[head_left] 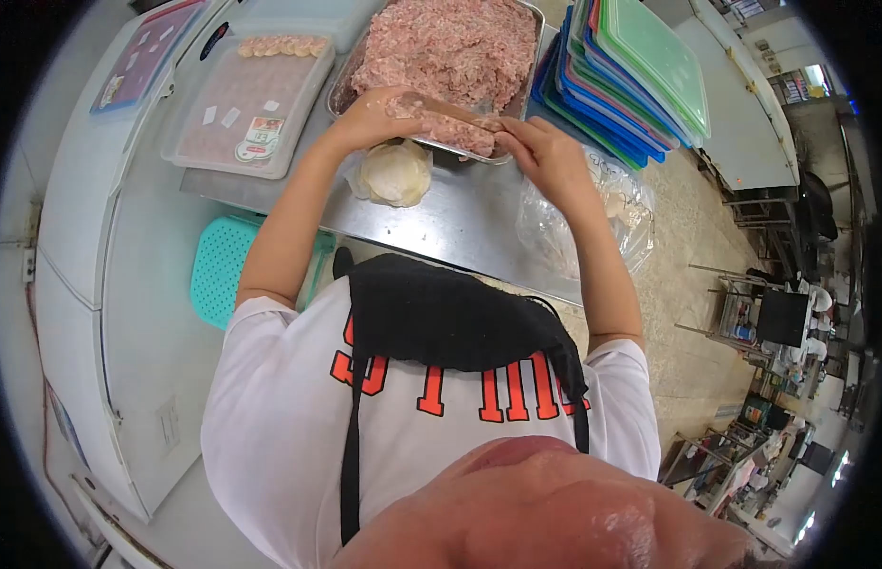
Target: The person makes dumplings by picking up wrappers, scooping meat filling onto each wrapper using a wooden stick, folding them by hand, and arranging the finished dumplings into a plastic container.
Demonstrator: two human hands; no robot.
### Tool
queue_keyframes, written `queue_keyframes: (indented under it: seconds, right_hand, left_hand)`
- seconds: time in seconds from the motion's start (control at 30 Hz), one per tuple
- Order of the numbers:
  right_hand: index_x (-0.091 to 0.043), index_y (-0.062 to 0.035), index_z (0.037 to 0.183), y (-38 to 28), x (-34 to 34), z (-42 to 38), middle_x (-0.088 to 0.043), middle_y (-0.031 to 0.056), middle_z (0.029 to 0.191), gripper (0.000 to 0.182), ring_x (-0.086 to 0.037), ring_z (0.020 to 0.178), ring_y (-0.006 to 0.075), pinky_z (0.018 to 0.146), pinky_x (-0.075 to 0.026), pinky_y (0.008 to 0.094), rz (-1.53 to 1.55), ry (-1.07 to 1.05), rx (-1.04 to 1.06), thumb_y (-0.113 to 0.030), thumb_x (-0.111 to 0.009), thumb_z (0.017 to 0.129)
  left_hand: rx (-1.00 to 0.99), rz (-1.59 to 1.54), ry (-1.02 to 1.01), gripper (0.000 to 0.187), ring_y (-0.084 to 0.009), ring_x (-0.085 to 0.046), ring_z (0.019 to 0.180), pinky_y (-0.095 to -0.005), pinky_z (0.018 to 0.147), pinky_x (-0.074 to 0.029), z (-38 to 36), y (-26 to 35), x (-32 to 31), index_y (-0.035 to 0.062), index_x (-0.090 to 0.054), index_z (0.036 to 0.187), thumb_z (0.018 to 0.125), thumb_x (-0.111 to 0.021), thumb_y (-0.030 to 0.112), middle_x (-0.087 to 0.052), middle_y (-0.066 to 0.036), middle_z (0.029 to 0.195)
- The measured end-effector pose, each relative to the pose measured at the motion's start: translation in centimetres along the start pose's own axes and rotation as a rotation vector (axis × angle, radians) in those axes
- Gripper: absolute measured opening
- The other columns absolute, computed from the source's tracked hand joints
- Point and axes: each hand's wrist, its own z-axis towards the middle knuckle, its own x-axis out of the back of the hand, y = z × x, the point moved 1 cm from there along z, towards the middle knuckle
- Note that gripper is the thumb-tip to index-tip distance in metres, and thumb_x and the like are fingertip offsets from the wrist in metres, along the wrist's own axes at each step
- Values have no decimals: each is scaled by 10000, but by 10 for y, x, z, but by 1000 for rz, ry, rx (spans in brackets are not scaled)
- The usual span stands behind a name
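My right hand [545, 156] pinches the end of a thin flat brown stick [460, 113], which looks like a wooden spatula. The stick reaches left across the near edge of a metal tray [526, 104] heaped with pinkish ground meat [441, 47]. At the tray's near left corner, my left hand [374, 121] is curled with its fingers bent in beside the meat. What it holds, if anything, is hard to make out. Just below the left hand, a stack of round pale dough wrappers [393, 175] sits on the metal table [403, 223].
A translucent plastic box [242, 104] at the left carries a row of small dumplings [284, 45]. Stacked coloured lids or trays [640, 66] stand at the right. A clear plastic bag [554, 223] lies by my right forearm. Below the table at left is a turquoise basket [223, 270].
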Motion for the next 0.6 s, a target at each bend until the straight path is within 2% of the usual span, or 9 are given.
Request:
queue_keyframes:
  seconds: [0.1,0.2,0.3,0.37,0.4,0.47,0.5,0.53,0.6]
  right_hand:
    - [-656,-126,1081,-3,-26,1,-657,129,959,260,-636,823,347,680,-510,416,11,49,122,-293,-596,890]
    - [-660,-75,1075,1,-3,12,-655,155,949,256,-633,847,347,709,-502,400,96,25,45,-249,-594,899]
    - [-659,-26,1072,-11,8,16,-656,175,933,257,-638,835,335,712,-492,382,259,39,-35,-209,-594,904]
    - [-655,-20,1078,-31,4,19,-658,179,926,256,-638,826,328,729,-491,378,357,5,-1,-200,-600,903]
    - [-652,-15,1075,-43,-3,22,-659,189,939,258,-634,838,344,741,-493,372,334,-17,6,-204,-594,909]
    - [-651,-16,1076,-57,-21,33,-659,191,942,258,-631,848,353,743,-494,378,333,-80,38,-204,-595,907]
    - [-651,-18,1077,-60,-31,37,-658,193,944,259,-627,858,363,744,-496,383,333,-145,71,-203,-596,905]
    - [-658,-27,1063,-48,-39,42,-656,178,912,265,-626,826,364,706,-497,400,259,-40,173,-227,-604,898]
    - [-662,-39,1061,-69,-12,52,-653,167,890,267,-630,805,353,688,-498,403,126,-33,125,-241,-607,894]
  left_hand:
    - [-91,178,110,507,-181,-560,998,-308,879,-451,-2,7,6,25,-583,1128,713,-793,229,-610,-103,1084]
    - [109,55,-40,614,-212,-540,1101,-326,956,-428,-5,10,20,28,-544,1234,710,-796,226,-582,-127,1205]
    - [-64,-87,79,625,-207,-521,1153,-327,989,-413,-13,-13,31,24,-550,1227,701,-810,238,-584,-128,1195]
    - [-383,161,244,600,-179,-607,876,-301,804,-490,-14,-18,42,35,-572,1196,710,-815,287,-634,-135,1060]
    - [-387,159,242,600,-179,-607,876,-301,804,-490,-15,-18,48,35,-572,1196,710,-815,287,-634,-135,1060]
    - [-57,-145,-31,538,-197,-630,912,-308,833,-493,-20,-19,59,20,-614,1145,717,-814,279,-655,-145,1056]
    - [-57,-145,-34,538,-197,-630,912,-308,833,-493,-24,-18,66,20,-614,1145,717,-814,279,-655,-145,1056]
    - [-54,-126,-32,502,-202,-630,933,-310,850,-487,-28,-17,74,17,-631,1113,720,-814,271,-664,-140,1041]
    - [-48,-107,-29,466,-207,-630,953,-312,868,-481,-32,-26,89,14,-649,1080,722,-813,263,-673,-136,1025]
